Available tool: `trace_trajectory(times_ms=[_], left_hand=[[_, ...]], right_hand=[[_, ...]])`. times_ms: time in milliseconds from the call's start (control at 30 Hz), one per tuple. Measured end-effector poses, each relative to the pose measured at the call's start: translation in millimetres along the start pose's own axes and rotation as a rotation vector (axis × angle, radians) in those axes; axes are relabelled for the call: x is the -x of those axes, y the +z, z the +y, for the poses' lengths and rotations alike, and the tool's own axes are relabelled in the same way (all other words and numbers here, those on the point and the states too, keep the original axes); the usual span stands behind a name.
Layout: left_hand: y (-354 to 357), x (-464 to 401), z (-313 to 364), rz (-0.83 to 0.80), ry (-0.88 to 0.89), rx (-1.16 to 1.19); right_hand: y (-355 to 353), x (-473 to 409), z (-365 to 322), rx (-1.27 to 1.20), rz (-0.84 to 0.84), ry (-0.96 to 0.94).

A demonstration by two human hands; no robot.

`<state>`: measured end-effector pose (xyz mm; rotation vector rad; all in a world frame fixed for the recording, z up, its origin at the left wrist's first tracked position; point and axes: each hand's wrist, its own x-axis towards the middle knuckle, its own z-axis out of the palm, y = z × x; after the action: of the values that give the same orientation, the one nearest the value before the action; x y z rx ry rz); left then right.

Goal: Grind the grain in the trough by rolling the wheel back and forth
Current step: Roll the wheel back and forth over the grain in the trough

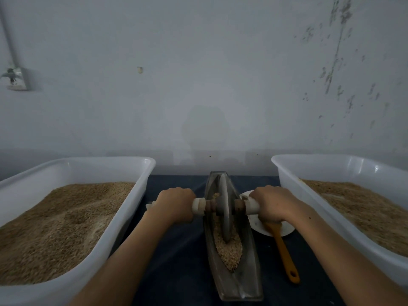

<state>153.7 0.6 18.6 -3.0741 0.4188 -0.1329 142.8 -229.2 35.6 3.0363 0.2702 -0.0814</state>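
The wheel [225,208] stands on edge in the trough [234,281], between your two grips, its rim sunk in the grain [229,252] that lies mostly on your side of it. Your left hand [176,205] is wrapped tight round the left handle [198,206]; your right hand [270,204] is wrapped round the right handle [250,205]. Both are fully closed on the axle ends. You look to be mid-stroke in the grinding, with much grain unbroken. Next, I judge, you pull the wheel toward you through the heap, pressing evenly on both sides so it stays upright. Just under your right grip lie a white plate [287,228] and an orange spatula [283,250]; beyond each grip sits a tub [123,206] of grain on the table [176,261].
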Motion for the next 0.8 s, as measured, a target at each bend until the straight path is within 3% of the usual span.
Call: trace_trajectory(times_ms=[133, 233, 333, 500, 600, 700, 800], left_hand=[[6.8, -0.6, 1.0, 0.162, -0.025, 0.006], [9.8, -0.2, -0.2, 0.191, -0.027, 0.026], [9.1, -1.3, -1.7, 0.147, -0.015, 0.011], [-0.7, -1.1, -2.8, -0.078, 0.02, 0.017], [-3.4, 0.0, -2.1, -0.143, 0.019, 0.041], [-2.5, 0.1, -0.6, -0.081, 0.005, 0.029], [1.5, 0.8, 1.3, 0.041, -0.017, -0.003]], right_hand=[[7.5, -1.0, -3.9, 0.008, 0.216, 0.004], [7.7, -0.1, -6.6, 0.021, 0.268, 0.003], [6.1, 1.0, -5.8, 0.043, 0.227, -0.001], [-4.1, 2.9, -2.2, 0.027, -0.051, -0.003], [-5.9, 3.3, -0.2, -0.018, -0.129, -0.002], [-4.2, 1.4, 0.2, -0.014, -0.083, -0.007], [3.5, -1.0, -0.9, 0.017, 0.105, -0.019]])
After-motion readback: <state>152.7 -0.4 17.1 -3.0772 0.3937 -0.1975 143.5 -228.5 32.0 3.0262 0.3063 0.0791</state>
